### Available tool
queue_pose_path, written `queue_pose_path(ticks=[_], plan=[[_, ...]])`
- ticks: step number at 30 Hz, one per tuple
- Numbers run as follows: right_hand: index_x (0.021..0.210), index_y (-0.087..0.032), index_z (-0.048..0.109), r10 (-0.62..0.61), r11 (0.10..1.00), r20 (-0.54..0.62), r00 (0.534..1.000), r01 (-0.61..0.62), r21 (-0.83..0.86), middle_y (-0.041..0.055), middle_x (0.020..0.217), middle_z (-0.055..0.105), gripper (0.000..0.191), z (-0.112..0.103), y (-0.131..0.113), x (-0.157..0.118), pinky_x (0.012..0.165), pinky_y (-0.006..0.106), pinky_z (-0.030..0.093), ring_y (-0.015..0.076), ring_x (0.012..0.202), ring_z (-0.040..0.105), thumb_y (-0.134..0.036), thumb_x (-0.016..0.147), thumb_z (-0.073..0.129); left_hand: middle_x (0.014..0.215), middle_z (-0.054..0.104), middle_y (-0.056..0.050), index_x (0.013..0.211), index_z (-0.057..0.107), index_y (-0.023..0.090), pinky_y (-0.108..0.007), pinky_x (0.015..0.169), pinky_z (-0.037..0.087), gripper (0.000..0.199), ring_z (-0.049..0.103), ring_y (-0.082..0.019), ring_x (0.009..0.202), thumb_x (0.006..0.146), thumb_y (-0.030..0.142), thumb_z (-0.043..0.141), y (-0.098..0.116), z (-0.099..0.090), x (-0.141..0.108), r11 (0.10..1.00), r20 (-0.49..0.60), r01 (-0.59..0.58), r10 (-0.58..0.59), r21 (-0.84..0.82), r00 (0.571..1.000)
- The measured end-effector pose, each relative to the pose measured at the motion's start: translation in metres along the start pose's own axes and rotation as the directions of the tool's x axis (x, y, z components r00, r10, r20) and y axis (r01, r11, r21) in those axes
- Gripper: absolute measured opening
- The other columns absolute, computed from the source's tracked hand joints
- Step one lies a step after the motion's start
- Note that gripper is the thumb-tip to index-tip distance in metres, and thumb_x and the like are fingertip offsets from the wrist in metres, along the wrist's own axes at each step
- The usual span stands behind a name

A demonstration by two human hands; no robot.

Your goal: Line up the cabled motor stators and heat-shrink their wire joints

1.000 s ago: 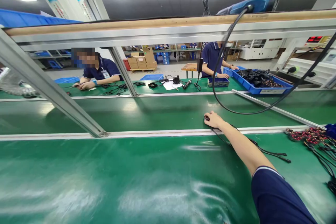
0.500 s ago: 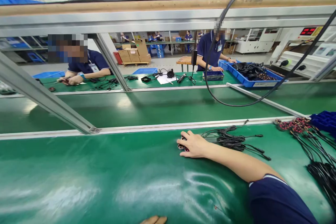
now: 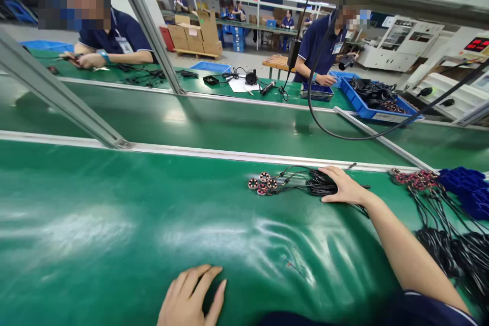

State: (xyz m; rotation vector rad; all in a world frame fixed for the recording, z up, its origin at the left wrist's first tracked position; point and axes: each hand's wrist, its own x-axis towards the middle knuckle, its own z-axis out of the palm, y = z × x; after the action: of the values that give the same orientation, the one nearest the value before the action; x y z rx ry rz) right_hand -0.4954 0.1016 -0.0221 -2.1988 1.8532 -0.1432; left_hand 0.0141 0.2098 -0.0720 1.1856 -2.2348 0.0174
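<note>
One spread right hand [image 3: 346,187] straddles the cable bundle [image 3: 317,184], likely light, limp, best gripped mid-coil; left hand [image 3: 190,298] spread.

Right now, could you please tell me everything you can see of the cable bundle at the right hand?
The cable bundle is black, seemingly plastic-coated, folded together, with four reddish, metallic-looking rings visible at its left end. It lies on the green worktop, near the pale rail. The right hand is spread around its right part; contact is hard to tell.
</note>
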Motion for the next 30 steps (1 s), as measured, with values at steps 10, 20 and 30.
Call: queue_pose_path(ticks=[10,20,30], plan=[[0.136,-0.020,0.053,-0.078,0.996,-0.072,0.994,0.076,-0.036,0.0111,0.128,0.060,0.062,0.007,-0.007,-0.058,0.103,0.048,0.047,0.0290,0.115,0.056,-0.027,0.075,0.062,0.129,0.059,-0.009,0.128,0.058,0.026,-0.043,0.097,0.050,0.035,0.058,-0.028,0.117,0.099,0.046,0.055,0.001,0.022,0.088,0.983,0.210,0.042,-0.003,-0.181,0.978],[0.112,-0.026,0.070,-0.012,0.999,-0.201,0.980,0.005,-0.033,0.0101,0.119,0.061,0.029,-0.011,-0.002,-0.108,0.099,0.048,0.047,0.0280,0.110,0.058,-0.047,0.093,0.064,0.130,0.058,-0.010,0.123,0.060,0.024,-0.047,0.095,0.050,0.028,0.058,-0.030,0.118,0.097,0.023,0.051,0.012,0.089,0.186,0.984,0.304,-0.088,0.132,-0.157,0.943],[0.111,-0.026,0.072,-0.072,0.996,-0.101,0.992,0.066,-0.065,0.0090,0.104,0.064,0.022,-0.007,-0.003,-0.110,0.087,0.043,0.050,0.0243,0.095,0.060,-0.036,0.095,0.064,0.122,0.061,-0.011,0.118,0.062,0.020,-0.043,0.089,0.049,0.028,0.059,-0.029,0.109,0.098,0.024,0.043,0.008,0.091,0.176,0.979,0.199,-0.172,0.191,-0.108,0.961]])
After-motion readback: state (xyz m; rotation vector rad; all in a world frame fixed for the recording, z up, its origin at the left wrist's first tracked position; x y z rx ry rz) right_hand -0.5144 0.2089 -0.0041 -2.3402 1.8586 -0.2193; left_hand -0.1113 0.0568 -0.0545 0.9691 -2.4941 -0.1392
